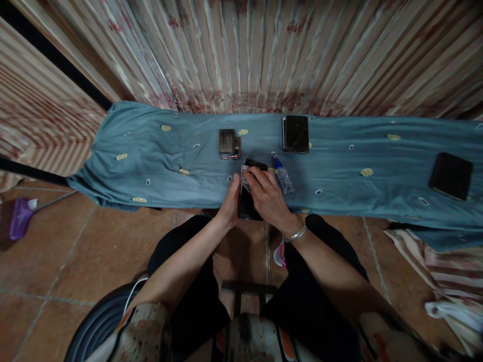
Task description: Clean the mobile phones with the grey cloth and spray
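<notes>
A black phone (247, 203) lies lengthwise at the front edge of a table covered in blue cloth (158, 166). My left hand (230, 201) grips the phone's left side, fingers closed around it. My right hand (266, 193) presses a small pale wipe (245, 177) onto the phone's upper screen, fingers bent over it. A silver bracelet (295, 234) sits on my right wrist. A small clear spray bottle (283, 176) with a blue cap lies just right of my right hand.
Further back on the cloth lie another phone (229, 144) and a dark tablet-like device (296, 133). A third dark device (451, 176) rests far right. Curtains hang behind. A purple dustpan (18, 217) sits on the tiled floor at left; striped fabric (445, 271) lies at right.
</notes>
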`<state>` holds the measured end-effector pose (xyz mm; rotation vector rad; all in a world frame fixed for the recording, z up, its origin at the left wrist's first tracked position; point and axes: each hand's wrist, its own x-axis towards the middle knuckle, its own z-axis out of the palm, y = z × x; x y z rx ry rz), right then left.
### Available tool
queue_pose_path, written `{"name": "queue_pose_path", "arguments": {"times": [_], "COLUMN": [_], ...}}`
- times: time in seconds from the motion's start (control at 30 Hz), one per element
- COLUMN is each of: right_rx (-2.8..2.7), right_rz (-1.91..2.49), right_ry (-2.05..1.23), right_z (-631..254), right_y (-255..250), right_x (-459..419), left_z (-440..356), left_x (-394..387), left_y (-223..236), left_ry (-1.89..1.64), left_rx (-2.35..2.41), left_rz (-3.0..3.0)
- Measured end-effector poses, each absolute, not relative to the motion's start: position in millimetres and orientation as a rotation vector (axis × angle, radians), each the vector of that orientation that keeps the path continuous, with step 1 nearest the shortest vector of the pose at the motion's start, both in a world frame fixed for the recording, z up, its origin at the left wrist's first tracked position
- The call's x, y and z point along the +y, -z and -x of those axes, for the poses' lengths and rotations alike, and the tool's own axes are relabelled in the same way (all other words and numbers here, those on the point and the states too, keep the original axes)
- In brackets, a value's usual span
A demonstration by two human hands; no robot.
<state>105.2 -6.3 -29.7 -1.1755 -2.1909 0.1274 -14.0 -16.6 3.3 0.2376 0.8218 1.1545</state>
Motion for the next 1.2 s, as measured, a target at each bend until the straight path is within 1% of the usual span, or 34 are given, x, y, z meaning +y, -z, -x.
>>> {"name": "queue_pose_path", "arguments": {"times": [0.27,0.53,1.2], "right_rx": [-2.137,-2.08,-2.089], "right_rz": [1.227,1.273,1.211], "right_ry": [-0.102,-0.105,-0.227], "right_z": [-112.9,-118.4,-123.3], "right_y": [28.7,32.2,26.8], "right_x": [2.2,11.1,26.8], "left_z": [10.0,9.6,13.8], "left_x": [-20.8,-22.4,-19.4], "left_y": [4.9,3.5,6.9], "left_ry": [-1.089,-1.087,-1.063], "left_rx": [0.802,0.792,0.838], "left_rz": [-0.303,-0.351,-0.339]}}
